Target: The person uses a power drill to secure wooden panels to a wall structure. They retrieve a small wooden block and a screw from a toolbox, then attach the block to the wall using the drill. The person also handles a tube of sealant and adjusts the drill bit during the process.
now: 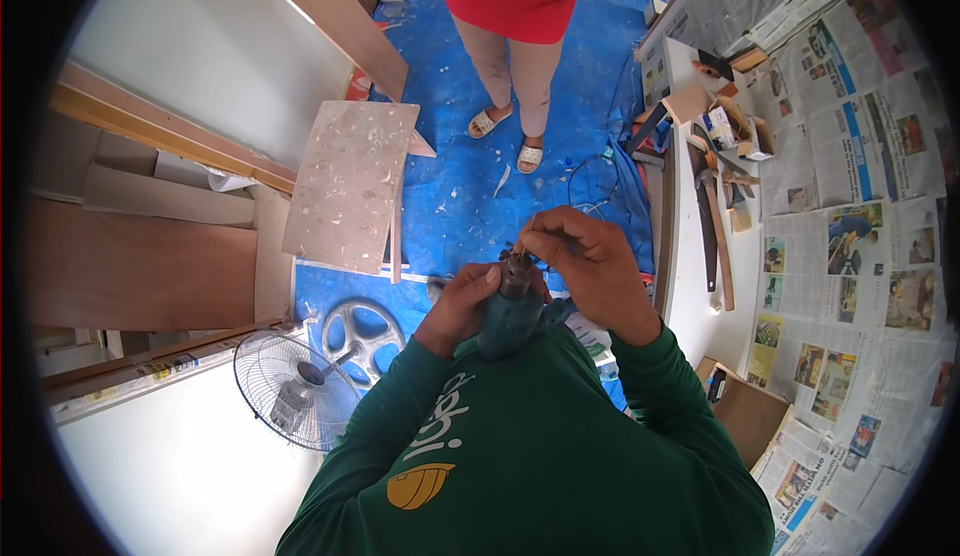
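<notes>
A teal power drill (pixel 510 326) is close against my chest, its metal chuck (pixel 517 271) pointing away from me. My left hand (pixel 460 304) is closed around the left side of the drill near the chuck. At the chuck's front, my right hand (pixel 592 264) pinches a thin bit (pixel 525 231) between thumb and fingertips. Whether the bit sits inside the jaws cannot be made out. The drill's handle is hidden beneath its body.
A person in a red top (pixel 510 1) stands ahead on the blue sheet (pixel 430 201). A paint-spotted board (pixel 350 181) and a fan (pixel 297 388) stand left. On the right ledge (pixel 690 301) lie a saw (pixel 708 241), a hammer (pixel 722 246) and small boxes (pixel 735 126), beside newspaper-covered surfaces (pixel 850 256).
</notes>
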The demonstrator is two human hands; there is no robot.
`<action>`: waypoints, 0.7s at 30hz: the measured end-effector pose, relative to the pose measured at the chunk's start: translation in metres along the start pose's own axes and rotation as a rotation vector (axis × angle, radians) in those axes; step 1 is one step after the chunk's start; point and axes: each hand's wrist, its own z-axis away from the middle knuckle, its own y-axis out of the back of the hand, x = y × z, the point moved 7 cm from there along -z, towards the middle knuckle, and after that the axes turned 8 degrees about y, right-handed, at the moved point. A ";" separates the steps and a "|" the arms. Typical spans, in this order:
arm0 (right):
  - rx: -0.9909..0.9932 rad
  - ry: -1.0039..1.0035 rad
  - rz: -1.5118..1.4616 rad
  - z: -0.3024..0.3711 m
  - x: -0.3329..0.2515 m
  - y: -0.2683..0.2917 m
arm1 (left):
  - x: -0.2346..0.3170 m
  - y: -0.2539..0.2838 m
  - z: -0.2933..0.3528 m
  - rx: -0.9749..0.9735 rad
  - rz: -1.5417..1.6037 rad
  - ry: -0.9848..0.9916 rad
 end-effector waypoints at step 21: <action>0.015 0.039 0.002 -0.003 -0.004 -0.002 | 0.009 -0.005 -0.001 -0.015 -0.122 -0.081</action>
